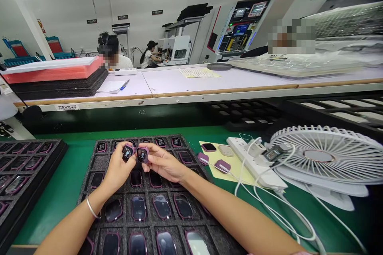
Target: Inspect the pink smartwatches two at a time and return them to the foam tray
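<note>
**Q:** Which step is in hand?
**A:** My left hand [118,169] and right hand [163,163] are over the near rows of the foam tray [100,162], and each carries one unit. I judge this to be a side-by-side check of two units, both held clear of the tray.

**Q:** Finger state and unit position?
**A:** My left fingers pinch the left watch body [127,152] by its edges. My right fingers pinch the right watch body [142,154] the same way. The two bodies sit just beside each other, faces toward me, above the tray's far rows.

**Q:** What would a next move call for?
**A:** In my judgement, a steady edge grip, faces untouched, and an empty pocket chosen before lowering. Farther right on the green tabletop [68,183], purple pucks [222,165] on white cables rest on a yellow sheet [236,169].
</note>
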Demonstrator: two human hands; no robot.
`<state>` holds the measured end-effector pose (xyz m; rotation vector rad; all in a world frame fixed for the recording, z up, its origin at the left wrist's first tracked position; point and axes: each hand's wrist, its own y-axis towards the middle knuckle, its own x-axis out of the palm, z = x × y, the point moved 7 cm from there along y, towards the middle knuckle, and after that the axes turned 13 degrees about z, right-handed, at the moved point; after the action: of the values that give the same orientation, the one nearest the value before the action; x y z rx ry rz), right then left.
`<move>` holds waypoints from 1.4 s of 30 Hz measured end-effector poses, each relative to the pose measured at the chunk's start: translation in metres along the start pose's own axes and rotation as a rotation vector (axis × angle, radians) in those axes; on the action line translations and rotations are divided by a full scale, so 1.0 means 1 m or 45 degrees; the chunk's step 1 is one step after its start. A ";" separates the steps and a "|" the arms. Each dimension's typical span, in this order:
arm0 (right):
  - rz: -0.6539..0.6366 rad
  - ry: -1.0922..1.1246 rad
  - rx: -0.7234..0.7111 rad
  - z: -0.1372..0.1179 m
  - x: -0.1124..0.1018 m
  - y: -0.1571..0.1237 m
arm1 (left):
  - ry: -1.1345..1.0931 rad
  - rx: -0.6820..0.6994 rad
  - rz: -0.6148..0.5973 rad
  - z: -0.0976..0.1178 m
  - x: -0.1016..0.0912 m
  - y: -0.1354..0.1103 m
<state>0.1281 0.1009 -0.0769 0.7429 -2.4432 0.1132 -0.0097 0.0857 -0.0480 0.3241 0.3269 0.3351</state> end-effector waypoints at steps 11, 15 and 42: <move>-0.005 0.018 -0.023 -0.002 0.001 0.000 | -0.026 0.016 -0.023 -0.002 0.002 -0.002; -0.011 0.011 -0.014 -0.002 0.002 0.000 | -0.041 0.006 -0.014 -0.002 0.001 -0.002; -0.002 -0.028 -0.007 -0.001 0.002 -0.002 | -0.046 -0.006 -0.044 -0.001 0.002 -0.003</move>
<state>0.1280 0.0985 -0.0749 0.7470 -2.4629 0.0983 -0.0074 0.0843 -0.0506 0.3194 0.2958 0.2960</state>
